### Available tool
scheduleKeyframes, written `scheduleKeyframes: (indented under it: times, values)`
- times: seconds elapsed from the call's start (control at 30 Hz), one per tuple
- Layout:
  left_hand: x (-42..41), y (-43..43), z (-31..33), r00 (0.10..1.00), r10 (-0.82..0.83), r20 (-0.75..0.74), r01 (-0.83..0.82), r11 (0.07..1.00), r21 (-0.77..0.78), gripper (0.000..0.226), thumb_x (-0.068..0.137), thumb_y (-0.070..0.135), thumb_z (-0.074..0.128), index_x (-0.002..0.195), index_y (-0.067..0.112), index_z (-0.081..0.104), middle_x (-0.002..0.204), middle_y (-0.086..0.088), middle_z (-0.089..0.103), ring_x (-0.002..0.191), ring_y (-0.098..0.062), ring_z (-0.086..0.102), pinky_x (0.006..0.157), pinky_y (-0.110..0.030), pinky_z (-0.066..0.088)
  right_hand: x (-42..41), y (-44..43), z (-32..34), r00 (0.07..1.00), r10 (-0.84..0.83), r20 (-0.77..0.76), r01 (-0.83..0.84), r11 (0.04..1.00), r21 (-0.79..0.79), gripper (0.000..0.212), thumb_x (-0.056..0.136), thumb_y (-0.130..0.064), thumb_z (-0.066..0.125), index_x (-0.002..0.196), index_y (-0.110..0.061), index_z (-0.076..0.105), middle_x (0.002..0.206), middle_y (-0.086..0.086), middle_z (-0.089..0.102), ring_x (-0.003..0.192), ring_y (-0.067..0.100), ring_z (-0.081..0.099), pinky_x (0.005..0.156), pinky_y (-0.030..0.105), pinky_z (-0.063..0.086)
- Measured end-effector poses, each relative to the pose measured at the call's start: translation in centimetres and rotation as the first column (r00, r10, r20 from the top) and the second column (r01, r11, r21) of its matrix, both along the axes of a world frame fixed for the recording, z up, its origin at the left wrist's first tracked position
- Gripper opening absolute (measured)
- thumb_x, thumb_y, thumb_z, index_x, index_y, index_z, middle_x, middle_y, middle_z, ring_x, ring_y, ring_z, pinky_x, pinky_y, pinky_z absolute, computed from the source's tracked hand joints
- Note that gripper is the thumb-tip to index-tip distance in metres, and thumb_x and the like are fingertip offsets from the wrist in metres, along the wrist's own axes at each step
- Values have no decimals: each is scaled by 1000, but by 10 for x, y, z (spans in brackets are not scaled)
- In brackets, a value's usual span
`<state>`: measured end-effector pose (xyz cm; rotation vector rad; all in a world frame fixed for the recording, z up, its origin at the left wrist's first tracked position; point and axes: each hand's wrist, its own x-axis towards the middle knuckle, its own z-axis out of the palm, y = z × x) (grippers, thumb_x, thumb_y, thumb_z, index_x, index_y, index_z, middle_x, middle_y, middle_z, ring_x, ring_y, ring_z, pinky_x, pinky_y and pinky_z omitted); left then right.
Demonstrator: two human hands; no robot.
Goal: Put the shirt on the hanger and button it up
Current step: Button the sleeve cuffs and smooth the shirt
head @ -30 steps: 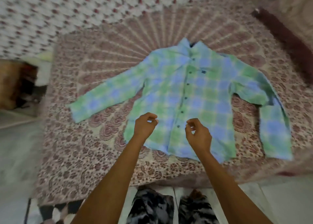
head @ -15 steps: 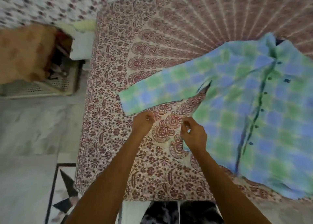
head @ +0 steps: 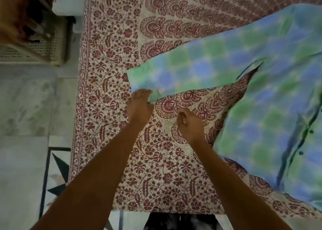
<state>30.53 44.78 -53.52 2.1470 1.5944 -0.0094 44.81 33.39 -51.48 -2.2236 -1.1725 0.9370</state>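
The shirt (head: 261, 90) is cut off at 3 o'clock. Whether its cuff (head: 139, 80) is pinched by the left hand (head: 138, 107) cannot be told. The basket (head: 34, 46) at 10 o'clock is blurred.

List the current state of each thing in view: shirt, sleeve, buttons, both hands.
Shirt: lying flat, front up, on the bedsheet; not hung up.
Sleeve: stretched out flat toward the bed's edge.
Buttons: front edges lie together; cannot tell whether they are fastened.
Left hand: fingertips on the cuff; grip unclear.
Right hand: fingers curled, holding nothing, over the bedsheet.
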Motion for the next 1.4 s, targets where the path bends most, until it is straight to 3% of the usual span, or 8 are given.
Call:
scheduleKeyframes:
  times: [0.27,0.5,0.7,0.87,1.0,1.07,1.2,1.4]
  values:
    - [9,25,-22,994,-52,-94,71,974,217,28,90,26,48,106,9,64,111,-10,63,105,-27,52,89,-37,35,-11,10,-33,995,-23,-94,26,999,26,22,88,-13,53,108,-14,63,94,9,73,80,24,67,72,41,56]
    - [40,21,36,796,330,508,-239,942,-237,18,96,12,44,94,0,57,63,4,46,49,2,44,45,-7,32,-18,21,-15,865,-253,-433,230,967,-107,22,90,-17,49,107,-14,62,106,12,69,96,29,64,88,49,52]
    - [38,8,74,607,579,544,-144,753,-641,25,96,23,45,89,8,65,96,-20,65,87,-26,61,84,-41,50,-24,43,21,527,-396,-752,286,916,-282,39,99,-38,29,127,-16,43,123,9,57,106,22,55,95,38,45]
    - [30,4,85,473,688,551,-178,687,-705,20,95,21,47,88,14,64,92,-7,66,85,-21,64,79,-39,55,-32,48,15,379,-659,-649,537,728,-426,79,85,-31,63,143,-11,12,147,18,30,130,36,39,108,51,35]
    - [23,7,82,417,714,563,-128,659,-741,16,94,20,49,99,11,62,100,-6,66,89,-20,65,72,-31,59,-31,42,12,429,-577,-696,419,809,-412,14,88,-21,60,100,-18,54,98,3,56,85,14,55,80,30,50]
    - [22,7,79,454,688,567,-154,687,-710,7,92,16,52,96,17,58,100,-3,64,89,-17,63,65,-26,58,-32,39,10,445,-551,-706,448,820,-357,6,87,-13,60,84,-17,57,79,-2,57,68,10,53,61,21,45]
    - [14,6,60,676,509,532,-244,837,-490,27,84,-2,58,97,18,44,100,-4,60,88,-16,60,66,-22,55,-27,21,2,573,-566,-592,583,790,-190,15,82,-7,65,96,-4,61,80,5,61,72,21,58,67,33,51]
    - [14,-14,31,939,116,324,-81,990,-119,25,76,-5,61,94,10,70,117,-16,55,103,-18,51,85,-5,37,-14,-12,-11,683,-600,-416,673,739,38,12,81,-9,66,92,-9,63,82,4,63,74,17,57,68,26,48]
